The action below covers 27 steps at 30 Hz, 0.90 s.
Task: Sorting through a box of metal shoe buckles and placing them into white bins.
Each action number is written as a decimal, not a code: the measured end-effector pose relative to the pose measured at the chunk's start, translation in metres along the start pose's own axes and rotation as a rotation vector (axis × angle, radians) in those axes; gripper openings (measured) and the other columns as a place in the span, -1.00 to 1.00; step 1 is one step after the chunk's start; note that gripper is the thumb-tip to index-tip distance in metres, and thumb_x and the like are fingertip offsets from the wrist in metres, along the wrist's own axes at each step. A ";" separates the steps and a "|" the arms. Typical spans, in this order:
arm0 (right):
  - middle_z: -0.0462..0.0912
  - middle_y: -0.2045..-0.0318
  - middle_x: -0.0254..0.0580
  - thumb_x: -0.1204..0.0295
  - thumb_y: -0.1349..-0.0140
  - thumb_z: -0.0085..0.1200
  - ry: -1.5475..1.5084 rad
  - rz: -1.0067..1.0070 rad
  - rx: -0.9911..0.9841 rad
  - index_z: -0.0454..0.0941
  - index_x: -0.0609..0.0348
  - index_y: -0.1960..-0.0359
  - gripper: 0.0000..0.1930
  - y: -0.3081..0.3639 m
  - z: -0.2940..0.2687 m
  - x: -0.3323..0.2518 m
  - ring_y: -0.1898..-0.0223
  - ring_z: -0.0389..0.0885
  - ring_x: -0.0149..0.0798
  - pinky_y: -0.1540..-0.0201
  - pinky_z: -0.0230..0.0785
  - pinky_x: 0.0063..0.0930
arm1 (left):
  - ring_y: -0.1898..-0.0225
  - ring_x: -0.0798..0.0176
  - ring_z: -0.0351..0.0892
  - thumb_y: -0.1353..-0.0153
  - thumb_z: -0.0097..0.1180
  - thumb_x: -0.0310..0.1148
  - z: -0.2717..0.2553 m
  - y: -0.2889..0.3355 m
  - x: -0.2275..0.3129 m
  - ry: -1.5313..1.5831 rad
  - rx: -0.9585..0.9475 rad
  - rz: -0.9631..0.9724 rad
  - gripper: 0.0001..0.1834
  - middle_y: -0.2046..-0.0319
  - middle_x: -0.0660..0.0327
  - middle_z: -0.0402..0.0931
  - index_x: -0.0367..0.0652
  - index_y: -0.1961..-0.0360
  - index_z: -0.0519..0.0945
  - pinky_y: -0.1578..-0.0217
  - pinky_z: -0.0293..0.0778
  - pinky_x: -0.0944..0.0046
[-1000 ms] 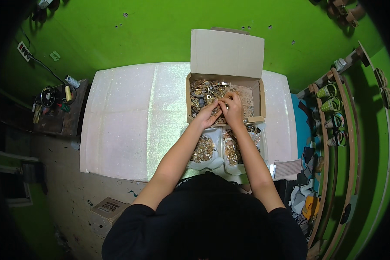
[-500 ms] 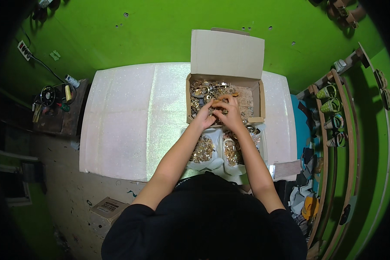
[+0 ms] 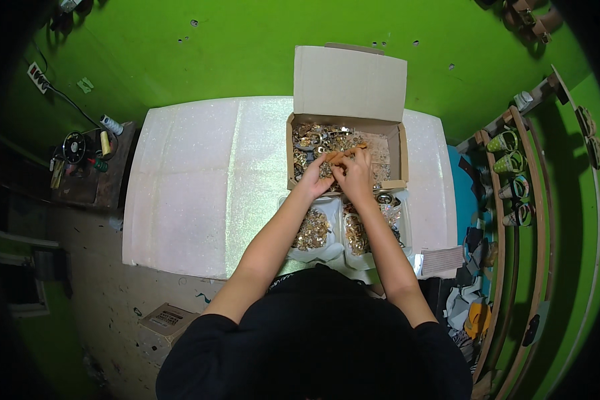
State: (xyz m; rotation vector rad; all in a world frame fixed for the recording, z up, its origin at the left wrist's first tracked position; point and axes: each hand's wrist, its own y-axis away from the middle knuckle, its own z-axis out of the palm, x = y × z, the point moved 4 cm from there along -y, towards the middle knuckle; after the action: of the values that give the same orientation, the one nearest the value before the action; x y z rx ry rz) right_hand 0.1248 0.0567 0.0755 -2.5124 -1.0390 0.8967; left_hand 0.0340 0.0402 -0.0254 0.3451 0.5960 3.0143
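An open cardboard box (image 3: 405,157) holds a heap of metal buckles and small fittings (image 3: 317,137), gold and silver in colour. Both my hands meet over its near part. My left hand (image 3: 315,179) is curled with its palm partly up, fingers bent toward the right hand. Beside it, my right hand (image 3: 355,175) has thumb and fingers drawn together in a pinch at the left fingertips. Whatever lies between the fingers is too small to make out. Just below my wrists, a white divided tray (image 3: 341,233) contains small gold pieces (image 3: 313,231) on the left and larger buckles (image 3: 355,237) on the right.
The box's raised lid (image 3: 350,80) stands toward the green wall. A pale shimmering sheet (image 3: 180,187) covers the table. A printed card (image 3: 441,260) lies at its right edge. Sandals hang on a wooden rack (image 3: 513,147) at right; thread spools (image 3: 105,141) stand on a side table at left.
My right hand has shifted slightly left and its fingers have drawn closer over the left hand. More of the tray's right side shows beside my forearm. The left hand has barely moved.
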 end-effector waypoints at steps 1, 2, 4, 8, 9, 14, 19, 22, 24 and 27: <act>0.37 0.30 -0.19 0.45 0.20 0.09 0.000 0.000 0.001 0.52 0.13 0.55 -0.89 0.000 0.001 -0.001 0.16 0.26 -0.11 0.09 0.11 -0.26 | 0.21 0.29 0.38 -0.22 -0.28 -0.26 0.001 0.000 0.000 0.000 -0.001 0.000 -0.72 0.25 0.18 0.38 -0.22 0.21 0.36 0.22 0.42 0.29; 0.37 0.29 -0.17 0.46 0.21 0.10 -0.012 0.030 -0.002 0.52 0.13 0.55 -0.88 0.000 0.001 -0.001 0.16 0.25 -0.10 0.09 0.12 -0.27 | 0.21 0.28 0.38 -0.22 -0.28 -0.26 0.003 0.001 0.000 -0.001 -0.011 0.007 -0.72 0.25 0.17 0.38 -0.22 0.20 0.36 0.22 0.42 0.28; 0.37 0.28 -0.16 0.46 0.22 0.12 -0.027 0.059 -0.006 0.52 0.14 0.54 -0.88 0.000 0.002 -0.004 0.15 0.23 -0.08 0.10 0.13 -0.28 | 0.21 0.26 0.38 -0.22 -0.28 -0.26 0.003 0.002 0.001 -0.001 -0.020 0.017 -0.72 0.24 0.17 0.38 -0.23 0.19 0.36 0.21 0.41 0.27; 0.37 0.29 -0.20 0.47 0.22 0.11 -0.109 0.050 0.023 0.51 0.12 0.56 -0.89 -0.001 -0.001 -0.007 0.16 0.22 -0.11 0.05 0.05 -0.29 | 0.22 0.25 0.39 -0.22 -0.28 -0.26 0.006 0.006 0.002 -0.010 0.006 0.021 -0.71 0.23 0.17 0.37 -0.23 0.18 0.35 0.19 0.41 0.25; 0.39 0.32 -0.21 0.47 0.22 0.11 -0.143 0.069 0.017 0.51 0.12 0.56 -0.89 -0.001 -0.002 -0.005 0.16 0.22 -0.11 0.04 0.04 -0.31 | 0.22 0.25 0.39 -0.22 -0.28 -0.26 0.007 0.007 0.002 -0.005 0.017 0.023 -0.71 0.24 0.17 0.37 -0.22 0.18 0.36 0.19 0.41 0.25; 0.47 0.43 -0.19 0.48 0.15 0.09 -0.355 0.160 -0.020 0.46 0.21 0.53 -0.88 -0.003 0.005 0.013 0.29 0.34 -0.19 0.16 0.17 -0.38 | 0.26 0.28 0.39 -0.21 -0.25 -0.25 0.003 0.007 0.003 -0.008 0.017 0.020 -0.72 0.26 0.20 0.38 -0.20 0.21 0.38 0.25 0.42 0.32; 0.52 0.46 -0.24 0.58 0.02 0.01 -0.960 0.420 -0.128 0.45 0.31 0.49 -0.94 0.001 0.018 0.024 0.41 0.45 -0.41 0.30 0.32 -0.55 | 0.32 0.31 0.39 -0.20 -0.24 -0.25 0.001 0.005 0.002 0.041 0.018 0.016 -0.73 0.27 0.24 0.39 -0.20 0.24 0.40 0.27 0.41 0.37; 0.53 0.42 -0.22 0.62 0.00 0.00 -1.200 0.461 -0.110 0.46 0.36 0.40 -0.89 0.005 0.016 0.021 0.39 0.47 -0.46 0.30 0.32 -0.66 | 0.29 0.29 0.41 -0.20 -0.24 -0.27 0.004 0.006 0.005 0.019 -0.057 0.024 -0.73 0.27 0.21 0.39 -0.23 0.25 0.40 0.30 0.44 0.37; 0.53 0.42 -0.24 0.59 0.02 0.04 -1.182 0.483 -0.149 0.46 0.35 0.32 -0.82 0.009 0.016 0.021 0.37 0.46 -0.47 0.29 0.32 -0.65 | 0.16 0.22 0.40 -0.20 -0.24 -0.30 0.009 0.006 0.008 0.145 -0.099 0.018 -0.74 0.24 0.14 0.40 -0.28 0.25 0.38 0.28 0.48 0.33; 0.53 0.42 -0.28 0.58 0.02 0.05 -1.122 0.500 -0.138 0.47 0.34 0.34 -0.83 0.011 0.013 0.022 0.38 0.46 -0.49 0.30 0.33 -0.66 | 0.04 0.13 0.34 -0.20 -0.25 -0.33 0.016 0.008 0.009 0.215 -0.143 0.023 -0.75 0.20 0.07 0.38 -0.31 0.25 0.36 0.21 0.48 0.27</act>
State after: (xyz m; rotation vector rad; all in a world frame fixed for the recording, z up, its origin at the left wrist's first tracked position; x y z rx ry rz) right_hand 0.1343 0.0647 0.0504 -2.3179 -0.6625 2.6121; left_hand 0.0291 0.0400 -0.0060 0.0204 0.3868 3.1162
